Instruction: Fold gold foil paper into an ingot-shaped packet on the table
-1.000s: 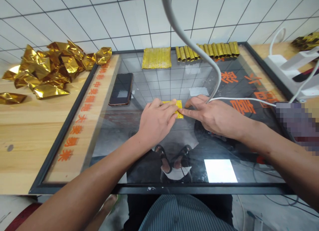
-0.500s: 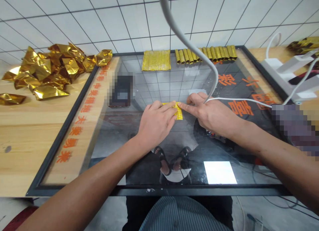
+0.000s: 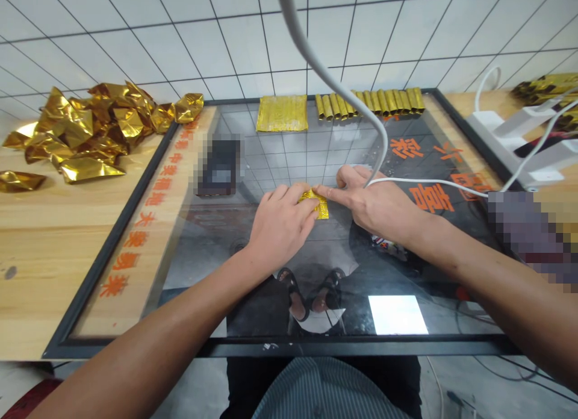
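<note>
A small piece of gold foil paper [image 3: 322, 211] lies on the dark glass tabletop, its left part covered by fingers. My left hand [image 3: 283, 219] rests over it, fingers bent and closed on the paper against the glass. From the right, my right hand [image 3: 366, 196] reaches in with its index finger stretched out to the paper's upper edge. Its other fingers are curled, with no object showing in them. Behind the hands lies a flat gold sheet [image 3: 282, 113]. To the right of that sheet stands a row of rolled gold tubes [image 3: 386, 103].
Folded shiny gold ingot shapes [image 3: 93, 127] are heaped on the wood at left. A blurred dark box [image 3: 220, 166] lies left of my hands. A thick white cable [image 3: 336, 76] hangs over the glass towards my right hand. A white power strip [image 3: 506, 142] sits at right.
My right index fingertip has shifted slightly left along the upper edge of the gold paper. My left fingers have bent a little more over it. The view has tilted slightly.
</note>
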`<state>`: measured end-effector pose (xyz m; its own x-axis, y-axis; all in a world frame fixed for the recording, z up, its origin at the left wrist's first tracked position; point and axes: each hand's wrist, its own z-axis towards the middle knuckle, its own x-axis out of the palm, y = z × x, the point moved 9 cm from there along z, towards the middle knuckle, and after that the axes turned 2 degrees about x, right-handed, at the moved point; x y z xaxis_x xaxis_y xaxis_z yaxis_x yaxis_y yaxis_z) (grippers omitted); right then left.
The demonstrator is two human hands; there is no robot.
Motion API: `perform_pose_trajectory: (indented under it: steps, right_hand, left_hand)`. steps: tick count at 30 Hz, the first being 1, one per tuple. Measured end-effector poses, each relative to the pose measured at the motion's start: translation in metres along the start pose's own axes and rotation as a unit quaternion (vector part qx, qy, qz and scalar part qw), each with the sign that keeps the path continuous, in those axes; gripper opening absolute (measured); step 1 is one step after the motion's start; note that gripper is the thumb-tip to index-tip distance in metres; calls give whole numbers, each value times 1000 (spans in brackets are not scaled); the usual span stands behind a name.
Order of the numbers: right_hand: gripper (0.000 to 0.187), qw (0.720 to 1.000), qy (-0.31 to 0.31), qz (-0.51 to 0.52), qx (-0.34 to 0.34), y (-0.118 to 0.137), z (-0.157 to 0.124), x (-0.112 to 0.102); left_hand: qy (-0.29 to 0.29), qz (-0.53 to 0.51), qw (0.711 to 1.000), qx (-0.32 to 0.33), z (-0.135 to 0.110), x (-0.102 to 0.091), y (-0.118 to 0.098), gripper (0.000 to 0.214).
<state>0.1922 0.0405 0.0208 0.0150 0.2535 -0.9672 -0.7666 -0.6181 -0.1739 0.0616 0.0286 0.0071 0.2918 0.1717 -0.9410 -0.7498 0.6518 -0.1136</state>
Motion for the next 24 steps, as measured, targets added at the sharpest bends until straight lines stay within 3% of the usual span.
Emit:
perform_pose_trajectory:
  steps: [6,12,17,24]
  right_hand:
    - [62,999,9,-39,6,1,2,2]
    - [61,999,1,39,-31,-8,0,9]
    - [58,994,-11,102,-24,-17,-4,9]
    - [60,997,-8,62,-34,-13,-8,8]
  left_hand:
    - [-11,3,1000,6,0,-4,-2,29]
    - [-11,12,1000,15,0,-5,-4,28]
    - [-5,12,1000,17,0,-1,-4,25]
    - [-3,14,1000,11,0,-1,-4,27]
